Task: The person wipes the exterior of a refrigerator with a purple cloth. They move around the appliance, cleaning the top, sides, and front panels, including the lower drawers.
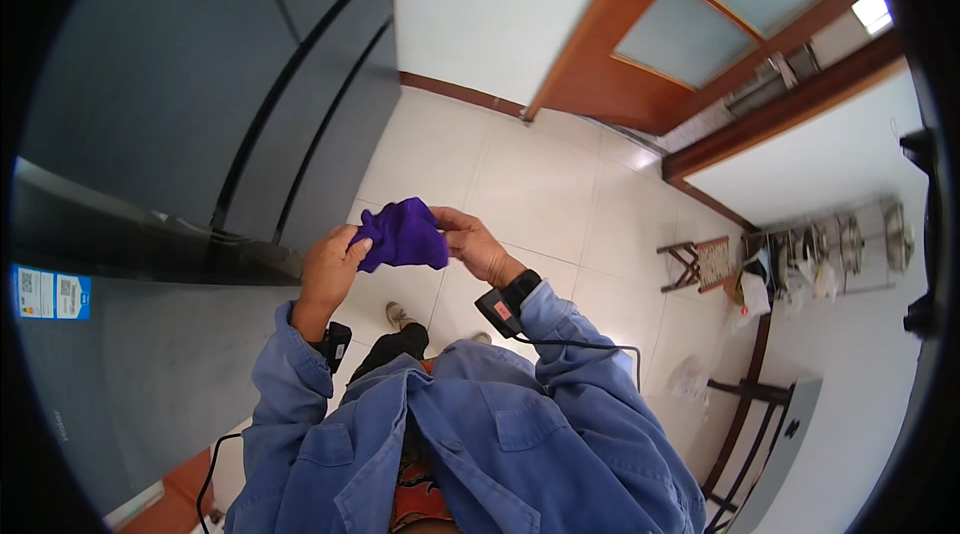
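Observation:
A bunched purple cloth (405,234) is held up between my two hands, above the tiled floor. My left hand (330,271) grips its left end, with the thumb pressed on top of the folds. At the cloth's right edge is my right hand (471,243), thumb and fingers pinched on it; part of the fingers is hidden behind the cloth. A black device with a cable is strapped to each wrist.
A large dark grey refrigerator (322,121) stands close on the left. Ahead is a wooden door with glass panes (690,31). On the right are a folding stool (697,264), a metal rack (832,241) with pans and bags, and a dark wooden frame (750,444).

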`<move>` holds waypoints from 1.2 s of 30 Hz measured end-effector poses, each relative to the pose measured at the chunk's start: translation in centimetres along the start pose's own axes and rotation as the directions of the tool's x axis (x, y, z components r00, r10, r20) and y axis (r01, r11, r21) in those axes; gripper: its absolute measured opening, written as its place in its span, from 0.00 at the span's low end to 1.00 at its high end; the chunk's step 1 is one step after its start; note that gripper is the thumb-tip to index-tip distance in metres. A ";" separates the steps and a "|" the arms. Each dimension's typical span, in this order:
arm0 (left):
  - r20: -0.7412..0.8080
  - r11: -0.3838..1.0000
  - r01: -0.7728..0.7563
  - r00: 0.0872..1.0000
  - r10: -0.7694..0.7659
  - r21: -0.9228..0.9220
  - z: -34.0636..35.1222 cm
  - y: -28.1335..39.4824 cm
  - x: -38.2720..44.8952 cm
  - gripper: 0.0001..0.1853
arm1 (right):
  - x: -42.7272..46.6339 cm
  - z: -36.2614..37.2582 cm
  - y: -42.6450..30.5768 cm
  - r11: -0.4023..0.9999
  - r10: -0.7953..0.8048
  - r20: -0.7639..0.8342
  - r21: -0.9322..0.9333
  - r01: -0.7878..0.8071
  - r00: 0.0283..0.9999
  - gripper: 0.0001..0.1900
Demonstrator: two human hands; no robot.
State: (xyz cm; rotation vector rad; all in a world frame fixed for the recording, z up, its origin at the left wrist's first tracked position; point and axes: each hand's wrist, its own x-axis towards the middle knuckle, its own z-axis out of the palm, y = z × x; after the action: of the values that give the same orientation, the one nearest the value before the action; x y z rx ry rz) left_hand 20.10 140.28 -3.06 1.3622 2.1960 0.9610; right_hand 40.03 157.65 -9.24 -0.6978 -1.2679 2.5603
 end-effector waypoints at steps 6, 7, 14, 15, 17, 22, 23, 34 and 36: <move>0.172 0.956 -0.294 0.942 0.289 0.005 9.6 11.6 -2.3 0.11 | -16.4 -6.7 -0.3 0.800 -0.466 -0.224 -0.520 0.299 0.856 0.31; 0.227 0.938 -0.347 0.914 0.336 0.009 11.2 13.5 -2.4 0.11 | -18.2 -7.1 0.1 0.783 -0.462 -0.202 -0.550 0.290 0.864 0.31; 0.459 0.857 -0.496 0.735 0.499 -0.138 20.3 23.1 -4.0 0.13 | -29.6 -11.4 4.1 0.947 -0.272 -0.368 -0.268 0.179 0.889 0.19; 0.457 0.836 -0.536 0.718 0.526 -0.119 21.3 24.0 -4.0 0.14 | -30.9 -12.1 4.1 0.952 -0.290 -0.403 -0.212 0.220 0.868 0.17; 0.432 0.847 -0.484 0.731 0.529 -0.219 23.5 25.4 -4.2 0.27 | -33.2 -13.4 4.1 0.944 -0.326 -0.462 -0.117 0.308 0.825 0.16; 0.587 0.855 -0.167 0.662 0.467 -0.491 29.1 28.7 -2.9 0.43 | -34.8 -16.9 2.4 0.873 -0.388 -0.542 0.042 0.485 0.745 0.17; 0.612 0.827 -0.078 0.634 0.473 -0.557 30.8 28.6 -3.3 0.43 | -34.7 -17.8 2.7 0.875 -0.375 -0.559 0.052 0.482 0.740 0.17; 0.697 0.883 -0.104 0.575 0.429 -0.457 49.4 41.2 3.1 0.17 | -51.0 -38.4 -1.6 0.882 -0.449 -0.683 -0.444 0.160 0.576 0.16; 0.731 0.873 -0.068 0.518 0.444 -0.483 52.4 44.5 3.2 0.16 | -56.1 -42.5 -0.2 0.966 -0.241 -0.828 -0.257 0.039 0.506 0.09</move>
State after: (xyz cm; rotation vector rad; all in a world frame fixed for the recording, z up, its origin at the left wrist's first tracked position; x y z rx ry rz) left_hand 79.57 174.63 -7.25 1.5249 1.0111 0.5862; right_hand 109.79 166.26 -13.07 -1.5686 -1.1153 1.5036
